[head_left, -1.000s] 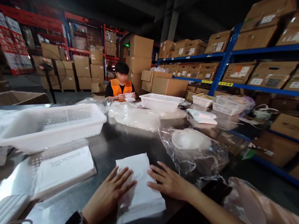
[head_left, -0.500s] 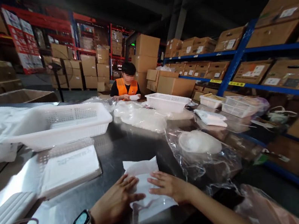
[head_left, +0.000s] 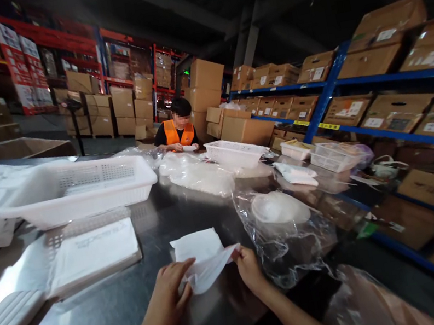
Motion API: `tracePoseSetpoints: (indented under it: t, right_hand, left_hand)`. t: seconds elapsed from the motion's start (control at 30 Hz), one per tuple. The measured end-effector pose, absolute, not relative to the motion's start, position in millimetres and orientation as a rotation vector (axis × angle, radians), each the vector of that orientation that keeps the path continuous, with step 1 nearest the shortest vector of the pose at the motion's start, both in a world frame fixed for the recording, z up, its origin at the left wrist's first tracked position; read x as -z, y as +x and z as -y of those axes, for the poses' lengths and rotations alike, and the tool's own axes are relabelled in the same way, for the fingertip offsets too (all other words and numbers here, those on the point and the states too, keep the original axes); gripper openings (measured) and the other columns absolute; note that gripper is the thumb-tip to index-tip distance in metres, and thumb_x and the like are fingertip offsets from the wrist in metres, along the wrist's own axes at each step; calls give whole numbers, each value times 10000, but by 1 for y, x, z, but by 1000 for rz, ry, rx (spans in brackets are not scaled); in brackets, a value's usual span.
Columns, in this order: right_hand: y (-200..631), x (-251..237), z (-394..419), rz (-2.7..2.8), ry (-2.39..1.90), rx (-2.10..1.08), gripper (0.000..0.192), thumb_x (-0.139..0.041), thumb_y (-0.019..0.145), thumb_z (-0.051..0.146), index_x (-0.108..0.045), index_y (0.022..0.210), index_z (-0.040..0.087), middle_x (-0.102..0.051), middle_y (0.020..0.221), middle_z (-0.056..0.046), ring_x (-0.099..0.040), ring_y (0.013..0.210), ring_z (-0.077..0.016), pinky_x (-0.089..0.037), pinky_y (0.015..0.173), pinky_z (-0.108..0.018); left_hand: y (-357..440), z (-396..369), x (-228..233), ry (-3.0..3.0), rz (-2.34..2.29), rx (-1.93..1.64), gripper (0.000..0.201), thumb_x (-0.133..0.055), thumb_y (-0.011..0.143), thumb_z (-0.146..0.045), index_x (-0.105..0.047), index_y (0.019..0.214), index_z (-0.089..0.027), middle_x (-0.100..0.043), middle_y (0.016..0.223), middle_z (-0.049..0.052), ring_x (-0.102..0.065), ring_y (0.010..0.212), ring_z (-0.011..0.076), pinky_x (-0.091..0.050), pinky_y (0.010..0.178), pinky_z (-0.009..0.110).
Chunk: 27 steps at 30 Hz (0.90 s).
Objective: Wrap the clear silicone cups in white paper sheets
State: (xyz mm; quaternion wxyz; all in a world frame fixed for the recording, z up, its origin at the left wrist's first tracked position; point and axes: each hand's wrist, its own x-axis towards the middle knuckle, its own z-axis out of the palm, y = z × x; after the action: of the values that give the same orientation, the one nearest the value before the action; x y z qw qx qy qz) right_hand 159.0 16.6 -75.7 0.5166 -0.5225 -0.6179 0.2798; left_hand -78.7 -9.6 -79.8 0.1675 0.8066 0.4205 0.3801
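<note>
Near the front edge of the table (head_left: 112,307), we hold a thin white cloth sheet (head_left: 204,261) with both hands. Our left hand (head_left: 167,293) pinches its near edge, and our right hand (head_left: 248,268) pinches its right corner and lifts it. The far part lies flat on the table. It looks very light, soft and floppy, so it is best held by its edges. Just to the right sits a clear plastic bag (head_left: 284,231). Farther back on the left is a white basket (head_left: 75,189). At the far end, another person in an orange vest (head_left: 178,134) works.
</note>
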Motion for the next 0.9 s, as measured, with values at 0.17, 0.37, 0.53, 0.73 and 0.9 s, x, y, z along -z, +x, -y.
tracePoseSetpoints:
  t: [0.17,0.37,0.53,0.73,0.9]
  right_hand:
    - [144,76,-19,1370,-1311,-611,661,-407,771,792,-606,650,173,-641,631,-81,-585,613,-213,-481,579,-306]
    - [142,80,-23,1273,-1341,-575,614,-414,768,778,-475,571,200,-517,537,-10,-468,543,-153,-406,506,-260]
    - [137,82,-24,1339,-1391,-516,597,-395,809,727,-464,557,190,-468,520,7,-406,532,-132,-342,485,-244]
    - [125,75,-28,1483,-1486,-323,622,-320,859,687,-463,520,186,-499,481,-7,-381,496,-124,-292,483,-255]
    - [124,79,-28,1585,-1563,-220,631,-285,860,694,-395,475,206,-473,436,-8,-360,456,-117,-223,471,-272]
  left_hand:
    - [-69,11,93,2204,-1255,-1110,421,-506,833,-212,-579,1247,-245,-664,1195,76,-588,1084,274,-445,936,461]
    - [-71,2,78,1713,-1182,-1148,467,-346,939,-479,-697,878,-177,-736,864,69,-663,799,228,-494,747,305]
    - [-69,-4,80,1594,-1288,-1247,494,-365,913,-572,-665,929,-179,-728,876,54,-654,821,210,-472,726,260]
    - [-75,-8,80,1635,-1522,-1283,468,-309,930,-543,-608,796,-208,-681,691,37,-611,619,183,-427,597,260]
    - [-80,-10,86,1628,-1516,-1181,438,-329,931,-500,-632,806,-210,-728,774,64,-664,704,206,-440,635,267]
